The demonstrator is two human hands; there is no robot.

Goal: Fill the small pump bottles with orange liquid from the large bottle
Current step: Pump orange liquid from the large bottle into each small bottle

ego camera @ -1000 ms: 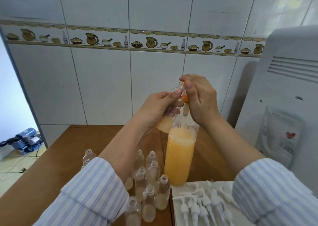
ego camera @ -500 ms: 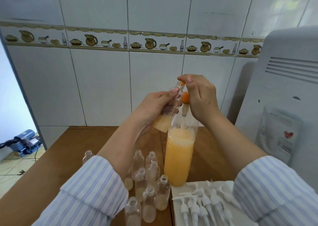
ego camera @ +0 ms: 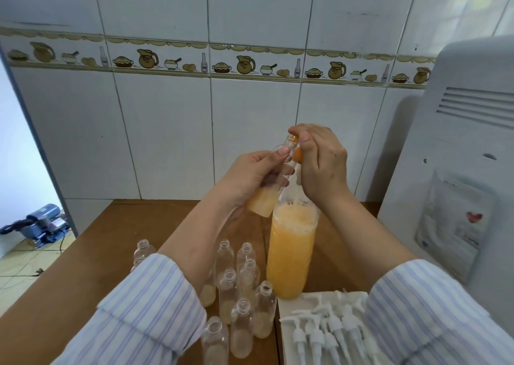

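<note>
Fingers (ego camera: 281,153) of our left hand (ego camera: 250,175) curl round a small pump bottle (ego camera: 274,182), which we hold tilted in the middle of the frame, its open neck up and to the right, its base down and left; a pool of pale orange liquid sits in that low end, so we judge the tilt is there to let liquid run down the wall instead of splashing. Our right hand (ego camera: 322,164) is bunched at the neck of that bottle, its fingers pinching something small and orange there; it looks like a squeeze bulb or dropper, but we cannot tell for sure. Just below, the large bottle (ego camera: 290,253) stands upright on the table (ego camera: 83,259), still mostly full, directly under both hands, which we take as a way to catch drips and keep the reach short. Lower centre, a cluster of small bottles (ego camera: 242,289) stands uncapped and close together, several with only a little liquid at the bottom, so most of the filling seems left to do. At lower right the white pump heads (ego camera: 331,328) lie together on a white sheet (ego camera: 286,306), near at hand for capping later. Striped sleeves (ego camera: 155,303) cover both forearms at the bottom of the frame.
</note>
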